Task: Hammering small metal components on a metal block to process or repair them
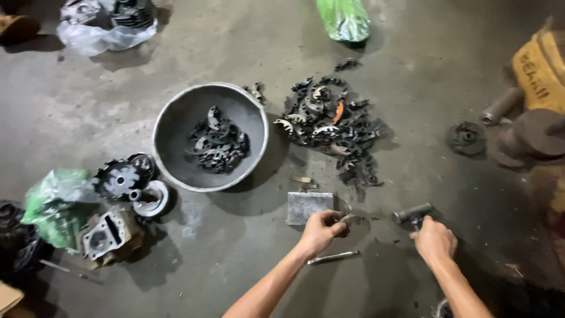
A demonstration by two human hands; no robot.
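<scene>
My left hand (321,231) grips a small curved metal part (349,219) just off the edge of a flat grey metal block (308,205) lying on the concrete floor. My right hand (434,240) holds a hammer, whose grey metal head (412,213) points left toward that part. A thin metal rod (333,257) lies on the floor below my left hand. A pile of several dark curved metal parts (331,123) lies beyond the block. A round grey metal bowl (174,115) to the left holds more such parts.
Engine pieces (120,203) and a green plastic bag (56,203) lie at the left. A clear bag of parts (103,23) sits far left, another green bag (344,19) at the top. A dark disc (467,138), a metal cylinder (501,106) and a yellow sack (538,70) are at the right.
</scene>
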